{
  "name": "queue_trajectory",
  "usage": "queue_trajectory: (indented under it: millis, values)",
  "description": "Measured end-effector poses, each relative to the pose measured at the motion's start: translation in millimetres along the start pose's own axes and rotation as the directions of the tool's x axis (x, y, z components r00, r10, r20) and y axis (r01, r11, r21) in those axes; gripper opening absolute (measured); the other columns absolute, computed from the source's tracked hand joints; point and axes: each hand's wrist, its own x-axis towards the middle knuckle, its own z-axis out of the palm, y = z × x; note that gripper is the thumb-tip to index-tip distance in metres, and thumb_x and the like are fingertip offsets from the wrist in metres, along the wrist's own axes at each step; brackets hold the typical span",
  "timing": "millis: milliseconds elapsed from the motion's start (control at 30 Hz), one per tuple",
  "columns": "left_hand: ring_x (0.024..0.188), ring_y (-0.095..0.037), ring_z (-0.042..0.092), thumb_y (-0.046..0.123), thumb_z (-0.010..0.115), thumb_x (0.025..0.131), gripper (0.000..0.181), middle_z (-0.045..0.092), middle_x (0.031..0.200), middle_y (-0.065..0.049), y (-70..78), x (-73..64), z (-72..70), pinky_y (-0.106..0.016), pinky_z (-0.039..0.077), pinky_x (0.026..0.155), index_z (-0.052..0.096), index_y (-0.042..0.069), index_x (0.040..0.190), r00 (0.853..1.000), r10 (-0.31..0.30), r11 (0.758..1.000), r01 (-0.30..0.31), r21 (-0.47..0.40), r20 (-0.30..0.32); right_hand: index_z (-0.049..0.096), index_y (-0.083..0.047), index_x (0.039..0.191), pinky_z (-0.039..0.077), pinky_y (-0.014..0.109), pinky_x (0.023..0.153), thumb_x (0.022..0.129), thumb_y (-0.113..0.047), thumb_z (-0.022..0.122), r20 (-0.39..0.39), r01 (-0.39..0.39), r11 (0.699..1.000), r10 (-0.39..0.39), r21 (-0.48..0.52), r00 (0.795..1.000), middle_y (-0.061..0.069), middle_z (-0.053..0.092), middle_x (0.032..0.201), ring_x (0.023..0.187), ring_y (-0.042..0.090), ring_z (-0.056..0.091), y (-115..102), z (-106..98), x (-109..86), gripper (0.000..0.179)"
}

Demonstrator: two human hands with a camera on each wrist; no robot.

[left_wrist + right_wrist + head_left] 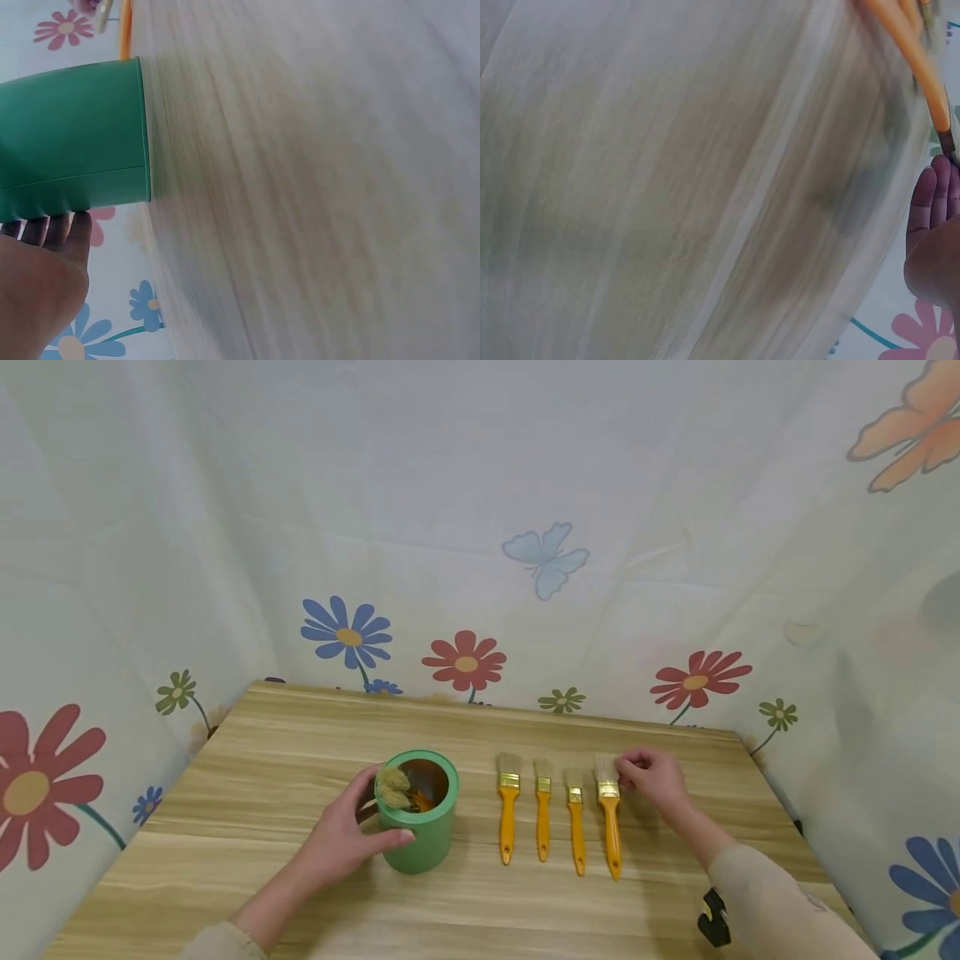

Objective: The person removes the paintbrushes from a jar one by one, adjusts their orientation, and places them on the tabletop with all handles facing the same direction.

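My left hand (341, 839) grips a green cylindrical container (422, 843) from its left side, thumb in front and fingers behind. Bristle heads (393, 787) of paintbrushes stick up over the container's rim, and orange shows inside. In the left wrist view, fingertips meet the container's green wall (75, 142). To the right, several orange-handled paintbrushes lie in a row, bristles pointing away from me. My right hand (654, 781) pinches the bristle edge of the rightmost paintbrush (611, 827). In the right wrist view, its handle (919, 67) runs down to the fingertips.
Three other paintbrushes lie between the container and the right hand: a wide one (507, 814), a narrow one (543, 814) and another (576, 827). The wooden tabletop (300, 760) ends at a flowered cloth (420, 527). A black piece (714, 918) shows beside the right sleeve.
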Motion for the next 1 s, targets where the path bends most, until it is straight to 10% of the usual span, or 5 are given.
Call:
queue_trajectory:
  millis: [633, 1000]
  values:
    - [0.147, -0.038, 0.049, 0.031, 0.096, 0.081, 0.093, 0.056, 0.154, -0.011, 1.9, 1.3, 0.0, -0.06, 0.044, 0.12, 0.044, 0.022, 0.158, 1.0, 0.003, 1.0, -0.003, -0.003, 0.004, 0.073, 0.0, 0.094, 0.054, 0.021, 0.06, 0.101, -0.015, 0.074, 0.041, 0.053, 0.979, -0.046, -0.198, 0.998, 0.004, 0.071, 0.077, 0.069, 0.015, 0.064, 19.0, 4.4, 6.3, 0.016]
    - [0.146, -0.039, 0.05, 0.031, 0.096, 0.083, 0.091, 0.057, 0.153, -0.01, 0.5, 0.6, 0.4, -0.061, 0.044, 0.12, 0.045, 0.022, 0.157, 1.0, 0.0, 1.0, 0.0, 0.003, -0.001, 0.075, 0.0, 0.119, 0.057, 0.025, 0.073, 0.105, -0.028, 0.072, 0.02, 0.076, 0.967, -0.073, -0.241, 0.997, 0.014, 0.075, 0.105, 0.089, 0.025, 0.066, 7.9, -1.4, 4.7, 0.032]
